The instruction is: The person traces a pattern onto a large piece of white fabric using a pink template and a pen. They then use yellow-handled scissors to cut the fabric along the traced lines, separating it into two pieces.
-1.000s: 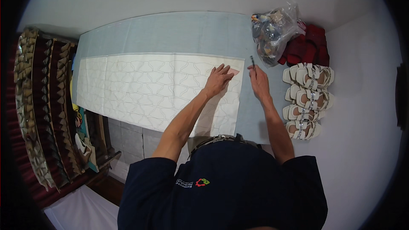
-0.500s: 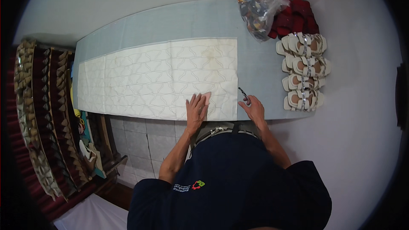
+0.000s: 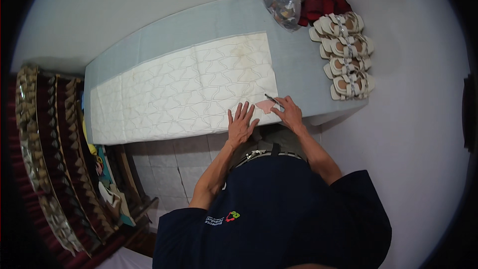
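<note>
Okay, left hand (image 3: 241, 123) flat on white sheet (image 3: 174, 87), fingers spread, just left of pink piece (image 3: 265, 106); right hand (image 3: 290, 111) pinching dark pen (image 3: 274, 99), slanted beside that piece. Pink piece lies on sheet, near its near right corner. Sheet has curvy outlines, sits on grey-blue tabletop (image 3: 298, 65). Pale sandals (image 3: 343, 65) rowed at right, clear plastic bag (image 3: 286, 5) beyond.
</note>
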{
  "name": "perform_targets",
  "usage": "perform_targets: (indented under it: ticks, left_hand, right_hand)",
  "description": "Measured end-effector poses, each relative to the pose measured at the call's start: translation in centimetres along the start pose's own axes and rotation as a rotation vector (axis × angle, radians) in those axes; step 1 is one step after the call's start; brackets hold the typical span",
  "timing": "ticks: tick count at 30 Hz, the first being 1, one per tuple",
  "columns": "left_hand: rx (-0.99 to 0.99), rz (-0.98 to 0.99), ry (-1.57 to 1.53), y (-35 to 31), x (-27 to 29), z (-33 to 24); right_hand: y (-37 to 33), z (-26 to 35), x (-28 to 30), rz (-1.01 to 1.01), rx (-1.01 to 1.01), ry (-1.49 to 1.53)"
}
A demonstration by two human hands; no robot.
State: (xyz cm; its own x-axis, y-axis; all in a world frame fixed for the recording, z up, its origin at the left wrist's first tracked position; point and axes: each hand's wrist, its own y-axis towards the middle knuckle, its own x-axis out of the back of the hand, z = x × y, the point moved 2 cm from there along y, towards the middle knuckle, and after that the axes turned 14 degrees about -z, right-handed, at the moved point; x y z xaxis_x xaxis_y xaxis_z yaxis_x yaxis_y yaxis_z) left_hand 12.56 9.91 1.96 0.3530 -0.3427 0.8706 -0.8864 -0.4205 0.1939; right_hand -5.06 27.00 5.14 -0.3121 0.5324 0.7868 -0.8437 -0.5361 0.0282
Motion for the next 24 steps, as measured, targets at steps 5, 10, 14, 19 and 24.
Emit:
perform_targets:
  ticks: [5,10,14,19,24]
  left_hand:
    - [-0.046,0.045,0.076,1.9,0.0,2.4]
    - [-0.056,0.049,0.062,4.7,-0.6,4.4]
    - [-0.046,0.102,0.045,5.7,-1.0,4.4]
    - [-0.035,-0.166,-0.088,4.2,-1.9,3.0]
    - [-0.183,-0.009,-0.223,1.0,-1.8,-0.6]
  right_hand:
    - [0.6,-2.4,-1.3,-0.148,-0.127,0.136]
    - [-0.3,-1.9,0.6,-0.176,-0.440,0.384]
    - [-1.3,-0.6,0.7,-0.175,-0.726,0.609]
    - [-3.5,-0.6,-2.7,-0.124,-0.680,0.191]
    - [-4.1,0.4,-3.0,-0.183,-0.720,0.077]
